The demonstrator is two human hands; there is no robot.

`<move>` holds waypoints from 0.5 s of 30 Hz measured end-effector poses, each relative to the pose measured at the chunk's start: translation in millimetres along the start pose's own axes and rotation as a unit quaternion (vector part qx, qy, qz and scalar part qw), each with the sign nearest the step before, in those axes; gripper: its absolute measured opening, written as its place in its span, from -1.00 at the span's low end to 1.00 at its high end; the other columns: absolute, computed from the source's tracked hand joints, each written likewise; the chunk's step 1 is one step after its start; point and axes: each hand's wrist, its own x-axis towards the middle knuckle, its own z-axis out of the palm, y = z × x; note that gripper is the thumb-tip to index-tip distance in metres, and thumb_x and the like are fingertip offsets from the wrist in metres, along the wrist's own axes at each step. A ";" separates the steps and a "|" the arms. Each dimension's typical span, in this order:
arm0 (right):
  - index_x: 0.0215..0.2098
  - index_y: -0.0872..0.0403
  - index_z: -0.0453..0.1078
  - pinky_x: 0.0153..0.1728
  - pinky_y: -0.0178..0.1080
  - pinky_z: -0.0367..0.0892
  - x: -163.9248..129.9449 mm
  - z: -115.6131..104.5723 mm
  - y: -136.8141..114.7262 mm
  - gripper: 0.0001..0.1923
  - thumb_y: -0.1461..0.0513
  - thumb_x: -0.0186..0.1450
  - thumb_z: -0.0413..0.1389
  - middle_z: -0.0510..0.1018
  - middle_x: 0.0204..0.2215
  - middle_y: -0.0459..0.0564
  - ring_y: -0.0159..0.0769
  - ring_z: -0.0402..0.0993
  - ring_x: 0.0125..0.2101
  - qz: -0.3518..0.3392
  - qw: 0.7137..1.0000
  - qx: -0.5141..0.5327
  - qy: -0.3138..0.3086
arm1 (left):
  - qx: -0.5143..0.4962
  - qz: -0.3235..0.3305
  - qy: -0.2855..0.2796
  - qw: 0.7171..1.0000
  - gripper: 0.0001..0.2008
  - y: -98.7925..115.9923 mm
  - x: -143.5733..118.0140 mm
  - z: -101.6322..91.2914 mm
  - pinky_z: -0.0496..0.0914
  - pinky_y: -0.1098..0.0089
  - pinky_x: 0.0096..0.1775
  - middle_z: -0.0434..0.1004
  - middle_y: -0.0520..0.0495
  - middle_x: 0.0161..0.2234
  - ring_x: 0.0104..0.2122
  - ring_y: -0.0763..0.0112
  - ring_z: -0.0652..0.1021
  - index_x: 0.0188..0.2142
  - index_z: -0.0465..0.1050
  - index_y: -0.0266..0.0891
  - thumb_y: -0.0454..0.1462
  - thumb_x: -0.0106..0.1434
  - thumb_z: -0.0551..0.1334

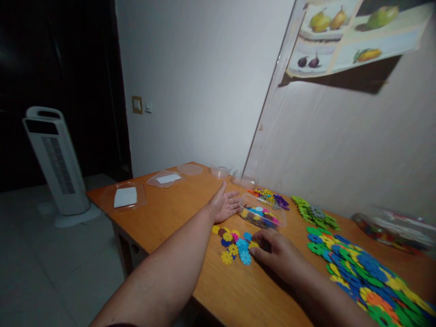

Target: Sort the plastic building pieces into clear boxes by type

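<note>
White wall (pixel 204 81) (dim), wooden table (pixel 177 213)

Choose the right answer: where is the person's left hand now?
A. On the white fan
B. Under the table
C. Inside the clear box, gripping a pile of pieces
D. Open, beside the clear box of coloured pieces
D: the left hand lies open with fingers spread, next to the clear box on the table, while the right hand rests on the small pile of flower pieces.
</note>
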 end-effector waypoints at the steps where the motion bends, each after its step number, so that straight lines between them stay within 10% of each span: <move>1: -0.37 0.05 0.42 -0.45 -0.31 0.19 -0.6 2.6 1.1 -0.81 0.09 0.19 0.16 0.48 -0.46 -0.08 -0.32 0.35 -0.44 -0.006 1.000 -0.029 -0.007 | 0.001 0.001 0.001 1.000 -0.10 0.3 -0.1 -0.1 0.40 0.27 -0.06 0.20 -0.40 0.23 0.13 0.13 0.41 0.28 0.08 -0.32 0.28 0.20 -0.10; 7: -0.49 0.06 0.27 -0.56 -0.35 0.10 1.9 1.5 -3.7 -0.76 0.10 0.24 0.12 0.34 -0.59 -0.15 -0.42 0.23 -0.56 0.011 0.996 0.093 0.001 | 0.000 -0.002 -0.003 1.000 -0.13 0.8 -0.7 -0.4 0.41 0.27 -0.08 0.25 -0.44 0.19 0.08 0.13 0.46 0.27 0.08 -0.35 0.26 0.22 -0.10; 15: -0.09 0.05 0.31 -0.51 -0.29 0.32 4.8 -23.5 -22.7 -0.56 0.00 0.16 0.22 0.51 -0.48 -0.09 -0.34 0.42 -0.55 0.109 0.903 0.373 0.186 | -0.020 -0.007 -0.003 1.000 -0.14 -0.5 1.9 -0.8 0.43 0.27 -0.10 0.28 -0.41 0.18 0.11 0.09 0.42 0.27 0.08 -0.33 0.25 0.21 -0.05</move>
